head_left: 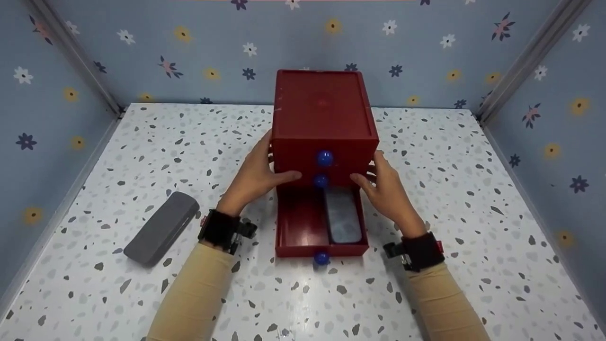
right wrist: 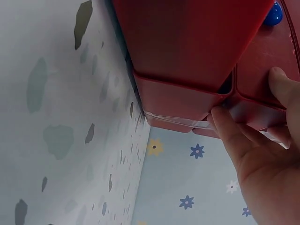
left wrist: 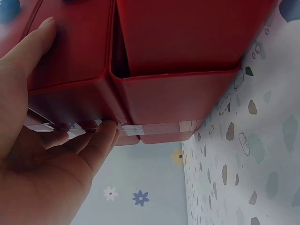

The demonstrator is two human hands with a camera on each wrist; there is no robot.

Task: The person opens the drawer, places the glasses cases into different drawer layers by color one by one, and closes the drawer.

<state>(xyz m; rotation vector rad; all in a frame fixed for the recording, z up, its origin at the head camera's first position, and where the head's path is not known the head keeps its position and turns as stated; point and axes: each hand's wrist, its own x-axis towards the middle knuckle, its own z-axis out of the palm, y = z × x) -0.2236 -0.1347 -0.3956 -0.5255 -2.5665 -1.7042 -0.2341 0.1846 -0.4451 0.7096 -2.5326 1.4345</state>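
Note:
A red plastic drawer unit (head_left: pixel 324 106) with blue ball knobs stands in the middle of the table, its bottom drawer (head_left: pixel 300 220) pulled out towards me. In that drawer's right half lies a grey-blue oblong case (head_left: pixel 344 218). My left hand (head_left: pixel 254 173) grips the unit's left side, thumb on the front face and fingers along the side wall. On the opposite side my right hand (head_left: pixel 387 192) holds it the same way. Clear tape (left wrist: pixel 154 129) runs along the side wall near the left fingertips. In the right wrist view the right fingers (right wrist: pixel 229 129) touch the side wall.
A dark grey oblong case (head_left: pixel 162 229) lies on the speckled white table (head_left: pixel 303 303), left of my left forearm. Blue flower-patterned walls (head_left: pixel 227 52) enclose the table at the back and both sides. The open drawer juts forward between my wrists.

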